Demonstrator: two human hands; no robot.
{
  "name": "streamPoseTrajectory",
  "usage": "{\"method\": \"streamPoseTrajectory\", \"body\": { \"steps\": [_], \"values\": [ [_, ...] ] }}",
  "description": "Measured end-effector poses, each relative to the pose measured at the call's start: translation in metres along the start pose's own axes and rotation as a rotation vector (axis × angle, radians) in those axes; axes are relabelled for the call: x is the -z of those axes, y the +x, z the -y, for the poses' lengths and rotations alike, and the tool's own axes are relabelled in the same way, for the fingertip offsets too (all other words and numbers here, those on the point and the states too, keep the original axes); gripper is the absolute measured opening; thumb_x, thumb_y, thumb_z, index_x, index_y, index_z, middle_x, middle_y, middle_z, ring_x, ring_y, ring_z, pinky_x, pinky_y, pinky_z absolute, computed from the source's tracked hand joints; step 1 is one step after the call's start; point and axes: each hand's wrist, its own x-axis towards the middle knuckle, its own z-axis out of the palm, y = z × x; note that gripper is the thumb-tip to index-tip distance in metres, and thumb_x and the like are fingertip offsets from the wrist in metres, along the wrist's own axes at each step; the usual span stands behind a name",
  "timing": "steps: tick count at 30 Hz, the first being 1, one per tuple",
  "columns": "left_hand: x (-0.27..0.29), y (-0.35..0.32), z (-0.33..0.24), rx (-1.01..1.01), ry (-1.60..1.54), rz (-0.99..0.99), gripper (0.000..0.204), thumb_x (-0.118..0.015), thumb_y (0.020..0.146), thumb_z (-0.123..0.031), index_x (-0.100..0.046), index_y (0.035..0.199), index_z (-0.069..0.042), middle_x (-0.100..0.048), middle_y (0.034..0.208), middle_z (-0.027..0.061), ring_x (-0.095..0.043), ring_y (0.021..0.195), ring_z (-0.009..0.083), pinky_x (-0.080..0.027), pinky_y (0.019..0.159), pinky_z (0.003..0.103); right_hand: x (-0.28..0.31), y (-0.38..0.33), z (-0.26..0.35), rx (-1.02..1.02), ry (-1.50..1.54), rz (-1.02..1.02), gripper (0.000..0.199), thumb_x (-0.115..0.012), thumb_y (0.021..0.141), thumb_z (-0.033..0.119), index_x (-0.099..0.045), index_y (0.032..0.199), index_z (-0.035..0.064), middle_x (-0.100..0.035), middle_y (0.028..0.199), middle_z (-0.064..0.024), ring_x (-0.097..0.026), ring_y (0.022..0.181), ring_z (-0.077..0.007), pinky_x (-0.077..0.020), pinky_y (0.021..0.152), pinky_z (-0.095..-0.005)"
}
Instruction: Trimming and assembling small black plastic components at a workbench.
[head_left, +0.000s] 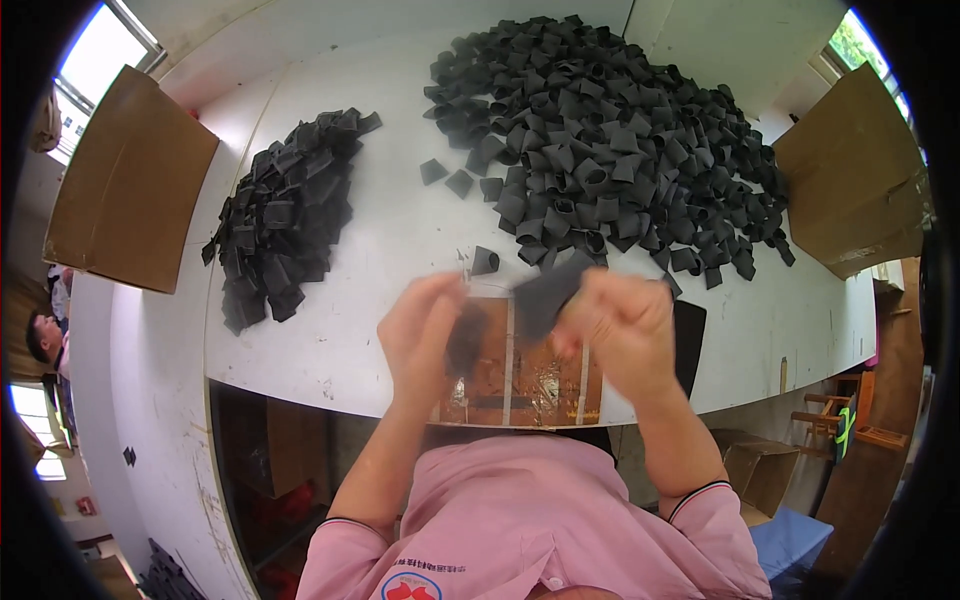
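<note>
My right hand (628, 325) is closed on a black fabric piece (545, 300), pinched at its right edge and held above a brown taped board (545, 380). My left hand (425, 325) is raised at the board's left side with its fingertips drawn together. Motion blurs what they hold. A dark smeared patch (467, 340) shows beside the left palm; whether it is gripped or lies beneath, I cannot tell. One small black tube-like piece (485, 260) rests on the white table (390, 240) just beyond the hands.
A large heap of open black fabric tubes (610, 140) covers the far right. Flatter black pieces (285, 220) are piled at the left. Cardboard boxes stand at the left (135, 185) and right (855, 175). A flat black item (690, 345) lies beside the right forearm.
</note>
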Motion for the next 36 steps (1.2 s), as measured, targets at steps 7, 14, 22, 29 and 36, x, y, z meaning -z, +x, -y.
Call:
{"method": "streamPoseTrajectory", "body": {
  "steps": [7,14,22,29,36],
  "values": [
    [-0.021,0.104,0.095,-0.286,0.471,0.076,0.027,-0.057,0.079,-0.008,-0.057,0.103,0.003,-0.060,0.084,0.0081,-0.054,0.072,0.0120,-0.044,0.062,0.024,0.048,-0.039,-0.052,-0.327,-0.105,-0.350,0.026,-0.047,0.090,0.020,-0.059,0.095,-0.0032,-0.056,0.065,-0.0014,-0.046,0.056,-0.0042,-0.0383,0.050,-0.0174],
    [-0.056,0.126,0.126,0.065,0.809,0.099,0.035,-0.067,0.071,-0.021,-0.060,0.093,0.005,-0.059,0.065,0.0095,-0.055,0.060,0.0194,-0.045,0.058,0.031,0.058,-0.102,-0.073,-0.526,-0.037,-0.460,0.024,-0.050,0.089,0.019,-0.060,0.091,-0.0022,-0.056,0.065,-0.0009,-0.045,0.056,-0.0036,-0.0375,0.050,-0.0168],
    [-0.033,0.109,0.087,0.477,-0.108,0.066,0.015,-0.067,0.073,-0.012,-0.057,0.073,-0.001,-0.054,0.063,0.0021,-0.046,0.050,0.0089,-0.034,0.043,0.023,0.032,-0.097,-0.068,-0.452,-0.262,-0.326,0.018,-0.051,0.088,0.014,-0.061,0.089,-0.0011,-0.057,0.066,-0.0017,-0.047,0.057,-0.0049,-0.0385,0.051,-0.0186],
    [-0.005,0.059,0.020,0.645,-0.462,0.047,0.010,-0.060,0.081,-0.008,-0.053,0.076,-0.002,-0.052,0.063,0.0035,-0.051,0.054,0.0105,-0.034,0.040,0.019,-0.003,-0.065,-0.047,-0.216,-0.482,-0.124,0.010,-0.056,0.081,0.007,-0.058,0.084,-0.0027,-0.058,0.072,-0.0120,-0.055,0.062,-0.0226,-0.0427,0.056,-0.0294],
    [-0.014,0.076,0.025,0.868,-0.845,-0.231,0.013,-0.056,0.083,-0.007,-0.050,0.090,0.003,-0.052,0.076,0.0126,-0.053,0.067,0.0181,-0.040,0.046,0.022,-0.019,-0.063,-0.052,-0.188,-0.522,-0.067,0.011,-0.057,0.080,0.008,-0.058,0.082,-0.0030,-0.059,0.073,-0.0131,-0.058,0.064,-0.0258,-0.0441,0.057,-0.0321]
  ]
}}
